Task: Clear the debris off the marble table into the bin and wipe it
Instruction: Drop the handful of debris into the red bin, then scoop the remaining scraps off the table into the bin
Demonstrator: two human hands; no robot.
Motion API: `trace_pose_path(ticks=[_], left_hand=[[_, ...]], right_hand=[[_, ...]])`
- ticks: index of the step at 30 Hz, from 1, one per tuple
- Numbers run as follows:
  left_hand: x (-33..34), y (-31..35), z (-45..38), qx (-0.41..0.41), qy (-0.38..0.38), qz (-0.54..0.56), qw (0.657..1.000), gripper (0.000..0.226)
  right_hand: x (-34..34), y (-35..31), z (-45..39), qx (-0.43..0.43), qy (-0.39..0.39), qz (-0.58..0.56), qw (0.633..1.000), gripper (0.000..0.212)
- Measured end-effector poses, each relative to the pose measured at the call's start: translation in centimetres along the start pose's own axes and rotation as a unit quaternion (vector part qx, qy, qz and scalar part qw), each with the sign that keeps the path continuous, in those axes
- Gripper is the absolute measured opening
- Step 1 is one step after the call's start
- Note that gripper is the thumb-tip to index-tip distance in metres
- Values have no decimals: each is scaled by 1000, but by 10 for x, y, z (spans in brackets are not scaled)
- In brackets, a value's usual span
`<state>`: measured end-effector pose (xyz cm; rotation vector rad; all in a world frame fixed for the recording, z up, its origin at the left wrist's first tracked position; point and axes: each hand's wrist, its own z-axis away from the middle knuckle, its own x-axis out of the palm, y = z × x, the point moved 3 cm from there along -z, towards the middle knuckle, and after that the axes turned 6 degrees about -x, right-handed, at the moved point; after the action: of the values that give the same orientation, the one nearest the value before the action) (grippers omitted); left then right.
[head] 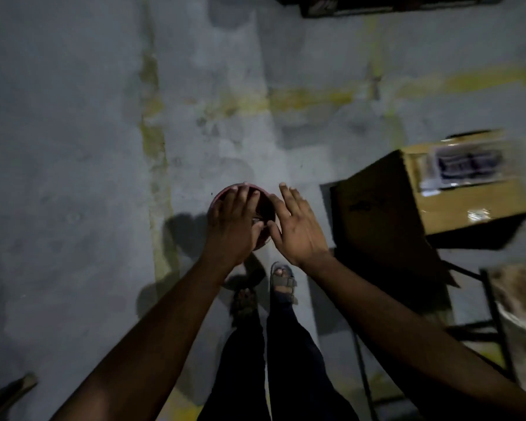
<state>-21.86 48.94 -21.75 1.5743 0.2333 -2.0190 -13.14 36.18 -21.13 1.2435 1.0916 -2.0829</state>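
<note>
Over the red bin [263, 205] on the floor, I hold both hands flat, fingers straight: left hand [231, 223], right hand [295, 226], gripping nothing. Marble table edge [520, 305] sits far right. Risk: brushed crumbs drift past the narrow rim.

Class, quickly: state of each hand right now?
Left hand: open, fingers straight, above the red bin, holding nothing visible.
Right hand: open, fingers spread, empty.
</note>
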Motion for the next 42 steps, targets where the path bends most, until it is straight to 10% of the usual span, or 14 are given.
trace_pose_path(ticks=[12, 32, 42], left_hand=[[-173, 216, 132, 306, 83, -29, 948, 68], [-4, 559, 411, 582, -56, -110, 804, 82], [61, 561, 433, 542, -150, -195, 804, 84]], right_hand=[[-180, 11, 274, 210, 229, 41, 950, 65], [-114, 132, 751, 491, 376, -30, 785, 66], [-16, 139, 813, 644, 182, -209, 713, 124]])
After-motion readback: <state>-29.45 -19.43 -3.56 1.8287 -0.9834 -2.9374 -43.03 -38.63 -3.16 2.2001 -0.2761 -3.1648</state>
